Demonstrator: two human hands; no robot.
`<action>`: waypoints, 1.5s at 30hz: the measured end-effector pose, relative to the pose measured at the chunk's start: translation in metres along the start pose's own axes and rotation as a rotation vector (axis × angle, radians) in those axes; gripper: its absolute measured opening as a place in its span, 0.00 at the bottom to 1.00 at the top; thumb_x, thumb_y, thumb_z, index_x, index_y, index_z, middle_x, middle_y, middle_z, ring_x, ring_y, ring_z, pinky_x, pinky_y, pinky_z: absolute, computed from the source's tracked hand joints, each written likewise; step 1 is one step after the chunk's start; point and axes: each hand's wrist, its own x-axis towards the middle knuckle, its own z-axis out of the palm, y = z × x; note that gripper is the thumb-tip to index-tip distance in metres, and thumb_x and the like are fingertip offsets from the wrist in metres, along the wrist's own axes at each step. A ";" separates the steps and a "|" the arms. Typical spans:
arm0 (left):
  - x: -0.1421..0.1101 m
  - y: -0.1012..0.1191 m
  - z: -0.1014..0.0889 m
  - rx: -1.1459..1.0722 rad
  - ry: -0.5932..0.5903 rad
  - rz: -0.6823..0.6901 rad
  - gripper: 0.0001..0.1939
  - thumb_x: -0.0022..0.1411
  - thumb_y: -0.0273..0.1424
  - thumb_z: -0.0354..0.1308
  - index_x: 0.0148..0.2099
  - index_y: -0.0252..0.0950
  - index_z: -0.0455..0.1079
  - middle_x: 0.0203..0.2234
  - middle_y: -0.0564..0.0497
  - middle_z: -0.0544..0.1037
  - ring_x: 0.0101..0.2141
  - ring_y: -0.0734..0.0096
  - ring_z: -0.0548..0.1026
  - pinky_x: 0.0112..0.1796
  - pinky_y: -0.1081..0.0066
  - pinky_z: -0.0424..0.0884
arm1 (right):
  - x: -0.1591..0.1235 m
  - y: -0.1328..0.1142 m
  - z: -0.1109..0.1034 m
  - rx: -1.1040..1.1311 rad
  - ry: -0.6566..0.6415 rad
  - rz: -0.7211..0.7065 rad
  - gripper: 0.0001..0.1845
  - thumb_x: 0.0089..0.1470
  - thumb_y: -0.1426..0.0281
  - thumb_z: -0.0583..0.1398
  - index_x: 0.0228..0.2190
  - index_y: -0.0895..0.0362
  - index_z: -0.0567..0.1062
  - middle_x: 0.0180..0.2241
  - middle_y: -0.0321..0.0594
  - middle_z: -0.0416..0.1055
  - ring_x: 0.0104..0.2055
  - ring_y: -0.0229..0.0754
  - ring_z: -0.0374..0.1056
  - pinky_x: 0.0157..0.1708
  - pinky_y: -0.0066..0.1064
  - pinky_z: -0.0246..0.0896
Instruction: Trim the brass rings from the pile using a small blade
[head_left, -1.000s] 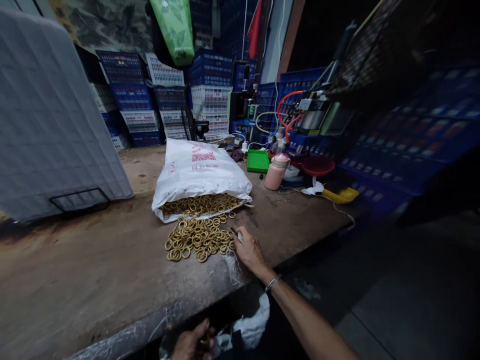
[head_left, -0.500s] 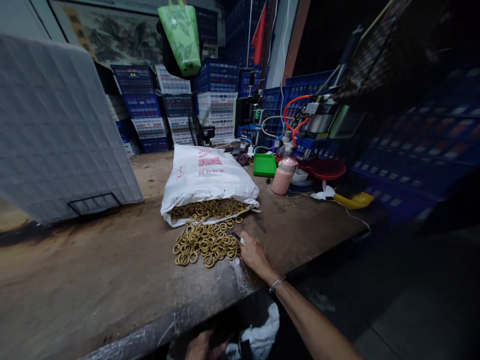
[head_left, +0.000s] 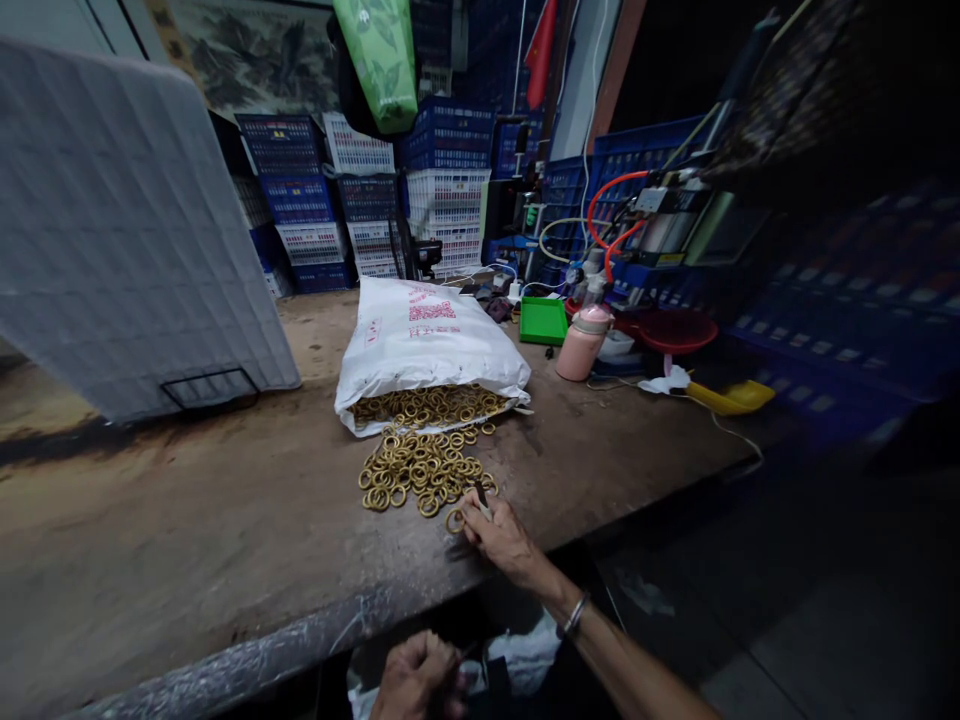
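The workbench spans the left and centre of the frame. Upper left: a pale panel, standing tilted. Centre: a white sack, mouth toward the front edge, loaded with brass-coloured rings. Below the mouth: a loose pile of rings. Lower centre: the right hand, shifted from the pile's right side to just below it, closed on a slim dark-tipped object. Bottom centre: the left hand, fingers curled; from here I cannot tell its contents. The bench edge lies between the hands. Right of the sack, obstructing neither hand: a pink bottle and a green tray. At the right fingertips: a single ring, now singled out from the pile; whether pinched or merely touched, I cannot tell.
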 end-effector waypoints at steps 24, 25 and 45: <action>-0.006 0.065 -0.002 0.484 0.371 0.753 0.08 0.49 0.36 0.57 0.26 0.37 0.71 0.19 0.52 0.73 0.22 0.71 0.68 0.28 0.73 0.64 | -0.018 -0.030 0.037 -0.201 -0.152 -0.024 0.13 0.52 0.64 0.51 0.21 0.58 0.63 0.19 0.29 0.54 0.23 0.31 0.51 0.24 0.23 0.46; -0.006 0.065 -0.002 0.460 0.343 0.728 0.08 0.50 0.36 0.57 0.26 0.37 0.70 0.19 0.53 0.72 0.23 0.71 0.68 0.28 0.73 0.64 | -0.017 -0.030 0.038 -0.207 -0.150 -0.013 0.13 0.52 0.64 0.51 0.21 0.58 0.63 0.19 0.29 0.54 0.23 0.31 0.51 0.24 0.23 0.45; 0.001 0.061 0.002 -0.002 0.074 0.287 0.15 0.50 0.43 0.56 0.29 0.37 0.60 0.13 0.60 0.64 0.13 0.84 0.59 0.15 0.81 0.58 | -0.025 -0.019 0.028 -0.693 -0.296 -0.135 0.12 0.41 0.78 0.49 0.30 0.56 0.66 0.24 0.35 0.66 0.26 0.35 0.59 0.26 0.25 0.45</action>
